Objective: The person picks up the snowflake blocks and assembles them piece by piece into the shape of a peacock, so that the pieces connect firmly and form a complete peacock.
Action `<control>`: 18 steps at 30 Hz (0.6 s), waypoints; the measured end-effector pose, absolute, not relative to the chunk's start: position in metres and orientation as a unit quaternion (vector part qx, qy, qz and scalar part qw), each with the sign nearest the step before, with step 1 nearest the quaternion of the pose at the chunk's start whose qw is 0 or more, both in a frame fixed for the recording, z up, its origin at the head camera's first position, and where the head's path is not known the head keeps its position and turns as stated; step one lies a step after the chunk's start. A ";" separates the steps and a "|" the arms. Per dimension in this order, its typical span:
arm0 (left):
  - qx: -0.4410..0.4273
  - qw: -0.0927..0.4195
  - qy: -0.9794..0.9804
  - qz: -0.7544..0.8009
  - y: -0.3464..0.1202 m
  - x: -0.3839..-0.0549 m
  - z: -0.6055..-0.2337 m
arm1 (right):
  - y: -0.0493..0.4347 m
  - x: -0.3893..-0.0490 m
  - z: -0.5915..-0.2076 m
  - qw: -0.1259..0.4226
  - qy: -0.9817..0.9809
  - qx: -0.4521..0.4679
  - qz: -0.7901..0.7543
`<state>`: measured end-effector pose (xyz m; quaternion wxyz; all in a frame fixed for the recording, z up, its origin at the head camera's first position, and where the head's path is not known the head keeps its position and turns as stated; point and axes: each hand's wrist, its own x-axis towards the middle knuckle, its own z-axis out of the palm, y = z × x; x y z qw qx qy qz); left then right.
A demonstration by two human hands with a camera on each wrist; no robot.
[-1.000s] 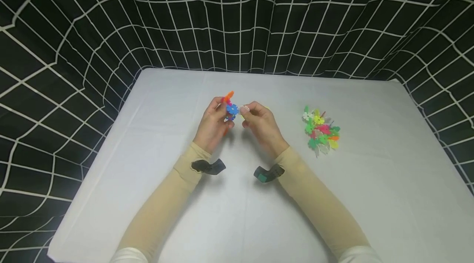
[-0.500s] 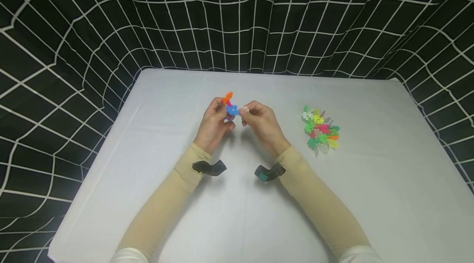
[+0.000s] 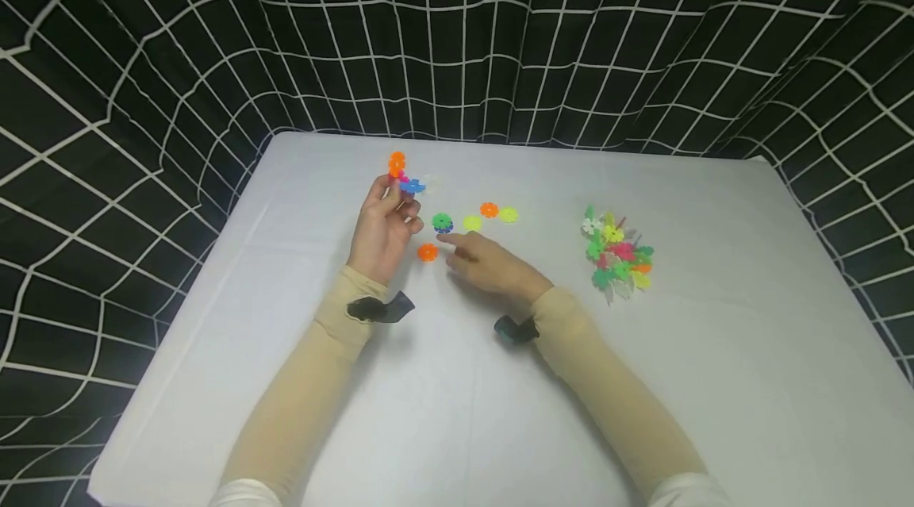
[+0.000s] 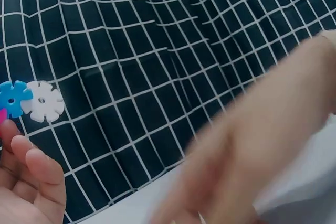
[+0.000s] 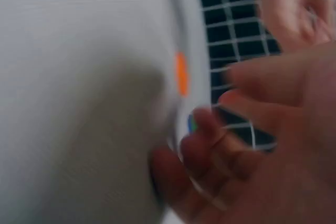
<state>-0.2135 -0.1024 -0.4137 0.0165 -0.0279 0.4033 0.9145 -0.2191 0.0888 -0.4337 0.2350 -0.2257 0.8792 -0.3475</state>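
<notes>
My left hand (image 3: 382,233) pinches a joined string of notched snowflake discs, held above the table. In it are an orange disc (image 3: 397,164), a pink disc (image 3: 403,176), a blue disc (image 4: 13,99) and a white disc (image 4: 45,101) slotted into the blue one. My right hand (image 3: 493,263), blurred in both wrist views, holds nothing, its index finger reaching left. Close to that fingertip lies a green disc (image 3: 442,220) overlapping a dark blue disc (image 3: 444,229). An orange disc (image 3: 428,252) lies between the two hands.
Beyond the right hand lie a yellow disc (image 3: 472,222), another orange disc (image 3: 489,209) and a second yellow disc (image 3: 508,215). A mixed pile of discs (image 3: 620,253) sits to the right. Gridded black cloth (image 3: 457,39) hangs behind the white table (image 3: 714,332).
Both hands held the string together before. The right hand has let go of the white disc and lowered toward the loose discs; the left has moved left and away with the string.
</notes>
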 end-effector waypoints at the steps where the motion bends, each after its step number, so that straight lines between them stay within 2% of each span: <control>1: -0.027 0.021 0.401 0.915 -0.103 -0.214 -0.414 | 0.086 -0.217 -0.436 0.235 0.893 -0.246 -0.296; 6: -0.024 0.039 0.405 0.913 -0.099 -0.215 -0.416 | 0.078 -0.207 -0.440 0.193 0.923 -0.279 -0.180; 18: 0.014 0.044 0.458 0.888 -0.095 -0.211 -0.417 | 0.074 -0.204 -0.443 0.166 0.930 -0.274 -0.181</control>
